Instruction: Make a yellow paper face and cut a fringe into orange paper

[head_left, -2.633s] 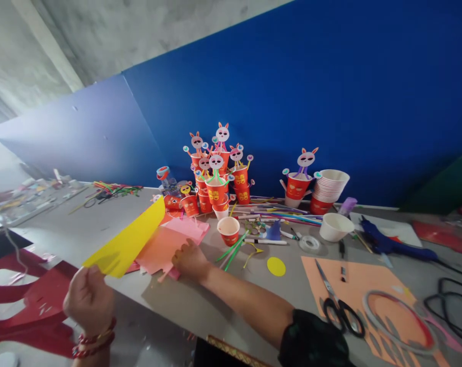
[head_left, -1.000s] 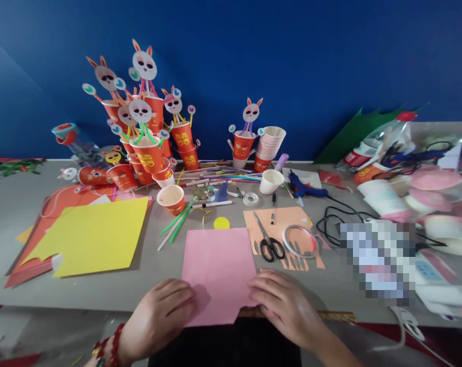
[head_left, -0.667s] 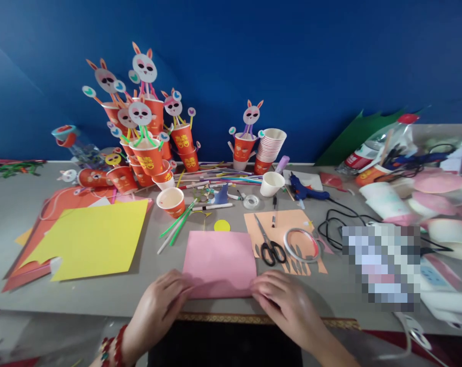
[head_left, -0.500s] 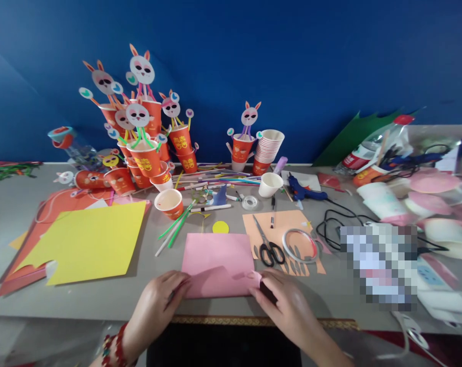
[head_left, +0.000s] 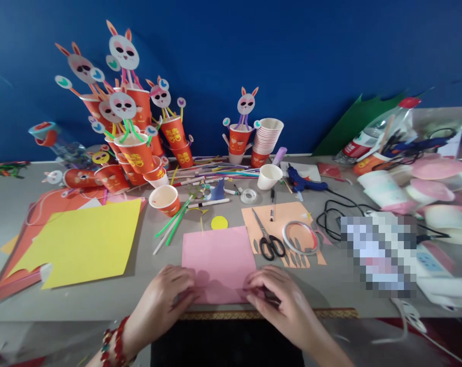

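A sheet of pink paper [head_left: 220,260] lies at the table's front edge between both hands. My left hand [head_left: 165,298] pinches its lower left corner, a red bead bracelet on the wrist. The lower right corner is gripped by my right hand [head_left: 279,300], fingers bent over it. Just beyond the sheet is a yellow paper disc [head_left: 219,223]. To its right, black-handled scissors [head_left: 268,242] and a roll of tape [head_left: 300,237] rest on orange paper [head_left: 292,209].
Yellow paper [head_left: 93,244] covers red sheets at the left. Rabbit-faced red cups [head_left: 133,155] stand behind, with stacked cups [head_left: 268,137] farther right. A blue glue gun [head_left: 305,181] trails a black cable. Pink-and-white cups [head_left: 384,191] crowd the right side.
The camera view has shifted slightly. My right hand has moved a little left onto the pink paper's corner, which was curled up before and now lies lower.
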A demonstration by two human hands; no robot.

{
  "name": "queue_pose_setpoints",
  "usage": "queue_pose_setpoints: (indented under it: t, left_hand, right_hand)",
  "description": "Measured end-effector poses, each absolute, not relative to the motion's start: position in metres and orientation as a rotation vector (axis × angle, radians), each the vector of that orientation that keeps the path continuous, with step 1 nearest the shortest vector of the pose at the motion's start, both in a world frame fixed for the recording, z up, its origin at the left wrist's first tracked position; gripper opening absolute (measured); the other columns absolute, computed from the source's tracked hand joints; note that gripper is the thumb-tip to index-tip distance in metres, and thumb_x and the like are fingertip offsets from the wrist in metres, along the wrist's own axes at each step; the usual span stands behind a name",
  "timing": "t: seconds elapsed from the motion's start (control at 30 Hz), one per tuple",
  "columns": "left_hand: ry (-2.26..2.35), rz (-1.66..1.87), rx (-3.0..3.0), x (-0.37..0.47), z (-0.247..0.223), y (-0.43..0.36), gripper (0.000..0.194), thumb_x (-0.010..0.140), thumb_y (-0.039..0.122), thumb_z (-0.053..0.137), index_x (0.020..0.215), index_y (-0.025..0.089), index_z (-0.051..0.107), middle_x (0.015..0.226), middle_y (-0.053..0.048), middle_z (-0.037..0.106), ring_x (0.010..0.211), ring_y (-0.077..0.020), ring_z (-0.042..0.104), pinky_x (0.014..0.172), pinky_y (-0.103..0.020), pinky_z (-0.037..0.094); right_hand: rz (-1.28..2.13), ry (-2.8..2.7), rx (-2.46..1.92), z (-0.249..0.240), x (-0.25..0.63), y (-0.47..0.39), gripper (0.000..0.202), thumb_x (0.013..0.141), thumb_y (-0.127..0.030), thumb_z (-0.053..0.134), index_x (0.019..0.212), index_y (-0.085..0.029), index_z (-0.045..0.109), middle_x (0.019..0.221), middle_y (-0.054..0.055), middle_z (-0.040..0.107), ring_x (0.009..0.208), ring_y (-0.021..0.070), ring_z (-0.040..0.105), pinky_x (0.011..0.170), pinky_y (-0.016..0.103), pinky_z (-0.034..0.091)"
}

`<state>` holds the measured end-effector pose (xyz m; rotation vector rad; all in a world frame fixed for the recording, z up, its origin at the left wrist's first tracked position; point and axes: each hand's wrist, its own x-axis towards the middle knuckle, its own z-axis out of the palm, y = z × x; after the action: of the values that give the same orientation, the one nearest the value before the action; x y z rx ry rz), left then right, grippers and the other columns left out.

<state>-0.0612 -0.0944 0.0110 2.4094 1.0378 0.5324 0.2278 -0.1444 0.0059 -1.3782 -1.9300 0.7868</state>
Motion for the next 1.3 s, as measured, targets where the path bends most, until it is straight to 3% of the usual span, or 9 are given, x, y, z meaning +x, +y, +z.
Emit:
queue_pose_setpoints:
  t: [0.2, 0.37, 0.47, 0.57, 0.77, 0.93, 1.3]
  left_hand:
    - [0.984, 0.493, 2.37, -0.058, 0.021, -0.094, 0.015, 0.094, 0.019, 0.051, 0.083, 0.02, 0.061, 0.083, -0.003, 0.067, 0.08, -0.0163, 0.063, 0.084, -0.033, 0.05]
    - [0.861, 0.562, 2.496, -0.066, 0.017, -0.095, 0.015, 0.095, 0.017, 0.048, 0.095, 0.021, 0.062, 0.106, -0.007, 0.069, 0.099, -0.0188, 0.064, 0.104, -0.046, 0.043]
    - [0.762, 0.742, 2.556, -0.074, 0.009, -0.102, 0.019, 0.096, 0.021, 0.048, 0.108, 0.022, 0.062, 0.114, -0.01, 0.068, 0.109, -0.0228, 0.062, 0.101, -0.049, 0.047]
    - [0.868, 0.809, 2.49, -0.082, 0.0, -0.116, 0.023, 0.095, 0.02, 0.052, 0.117, 0.022, 0.059, 0.103, -0.008, 0.072, 0.099, -0.02, 0.066, 0.094, -0.04, 0.053]
    - [1.026, 0.836, 2.454, -0.085, -0.018, -0.135, 0.009, 0.094, 0.022, 0.056, 0.1, 0.019, 0.062, 0.089, -0.006, 0.07, 0.091, -0.0193, 0.066, 0.081, -0.03, 0.056]
    - [0.956, 0.834, 2.641, -0.082, -0.022, -0.13, 0.02, 0.095, 0.012, 0.049, 0.102, 0.02, 0.066, 0.093, -0.007, 0.067, 0.094, -0.0217, 0.062, 0.084, -0.036, 0.052]
    - [1.025, 0.659, 2.68, -0.078, -0.018, -0.13, 0.019, 0.093, 0.022, 0.052, 0.107, 0.018, 0.064, 0.103, -0.01, 0.068, 0.096, -0.0247, 0.061, 0.087, -0.042, 0.05]
  right_hand:
    - [0.742, -2.014, -1.327, 0.013, 0.229, -0.144, 0.007, 0.088, -0.021, 0.06, 0.082, -0.021, 0.062, 0.083, 0.005, 0.068, 0.081, 0.0204, 0.061, 0.077, 0.033, 0.048]
    - [0.623, -2.119, -1.276, 0.019, 0.221, -0.142, 0.005, 0.087, -0.016, 0.063, 0.089, -0.021, 0.063, 0.089, 0.005, 0.069, 0.086, 0.021, 0.06, 0.09, 0.04, 0.047]
    - [0.516, -2.2, -1.157, 0.015, 0.217, -0.141, 0.013, 0.09, -0.011, 0.054, 0.086, -0.02, 0.063, 0.085, 0.005, 0.069, 0.083, 0.02, 0.059, 0.087, 0.039, 0.048]
    - [0.396, -2.237, -1.088, 0.007, 0.215, -0.144, 0.018, 0.093, -0.011, 0.049, 0.088, -0.02, 0.064, 0.088, 0.006, 0.071, 0.084, 0.0205, 0.06, 0.083, 0.037, 0.05]
    - [0.342, -2.284, -1.149, -0.004, 0.21, -0.151, 0.023, 0.095, -0.012, 0.047, 0.089, -0.02, 0.067, 0.092, 0.007, 0.072, 0.085, 0.0203, 0.061, 0.083, 0.038, 0.051]
    - [0.274, -2.261, -1.194, -0.008, 0.208, -0.143, 0.02, 0.093, -0.01, 0.05, 0.092, -0.019, 0.069, 0.095, 0.007, 0.072, 0.09, 0.0218, 0.061, 0.083, 0.039, 0.051]
    - [0.241, -2.156, -1.257, -0.015, 0.208, -0.148, 0.025, 0.087, -0.014, 0.063, 0.111, -0.019, 0.058, 0.104, 0.01, 0.069, 0.103, 0.0255, 0.063, 0.091, 0.043, 0.051]
